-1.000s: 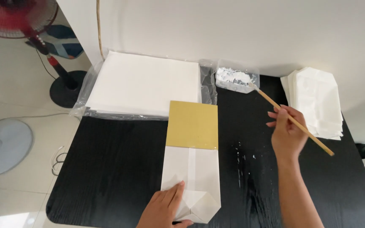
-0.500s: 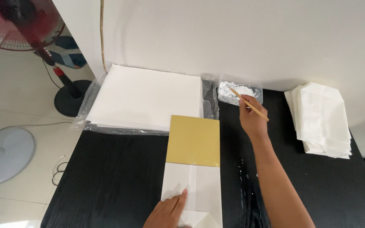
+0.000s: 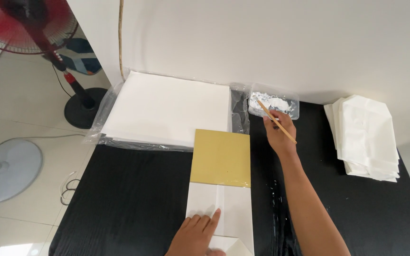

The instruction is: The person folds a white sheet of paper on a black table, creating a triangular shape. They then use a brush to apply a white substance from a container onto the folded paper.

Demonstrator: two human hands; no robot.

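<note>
My left hand (image 3: 196, 233) lies flat on a folded white paper piece (image 3: 231, 208) at the near edge of the black table (image 3: 134, 199). A gold square card (image 3: 221, 157) sits partly tucked into that paper's far end. My right hand (image 3: 279, 134) grips a thin wooden stick (image 3: 275, 121), with the stick's tip dipped into a small clear tray of white paste (image 3: 274, 103) by the wall.
A large stack of white sheets in clear plastic (image 3: 167, 110) lies at the back left. A pile of folded white paper pieces (image 3: 365, 136) rests at the right. Paste smears (image 3: 275, 208) mark the table. Two fans (image 3: 34, 28) stand on the floor at left.
My right hand has carried the stick from the right side of the table up to the paste tray and dipped its tip in. My left hand stays on the white paper.
</note>
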